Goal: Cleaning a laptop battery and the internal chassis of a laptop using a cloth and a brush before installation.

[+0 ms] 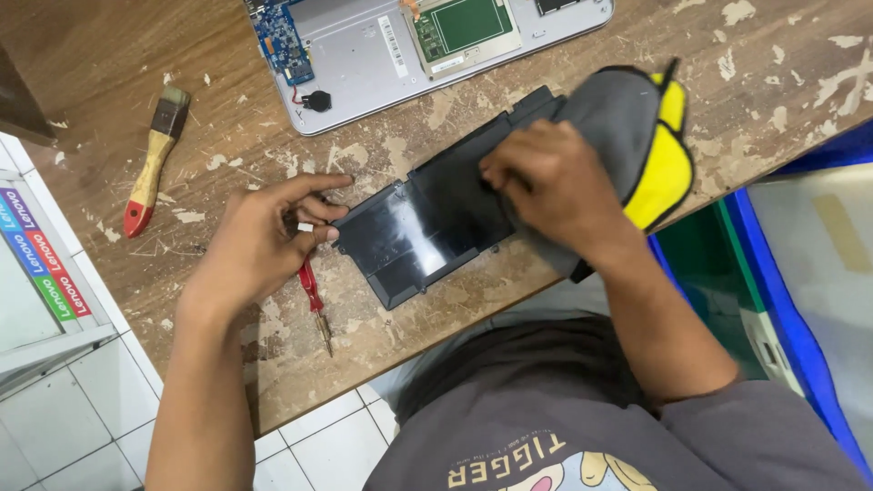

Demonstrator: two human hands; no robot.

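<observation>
While right hand point(546, 182) clutches grey cloth point(618, 118) atop black battery point(427, 227), left hand point(264, 241) loosely steadies its edge.

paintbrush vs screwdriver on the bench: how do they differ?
The paintbrush has a pale wooden handle with a red tip and dark bristles; the screwdriver has a slim red handle and a metal shaft. The paintbrush looks larger and thicker than the screwdriver. The paintbrush lies alone, away from both hands; the screwdriver lies partly under the left hand. Both lie flat on the worn wooden table, each with some red on it.
</observation>
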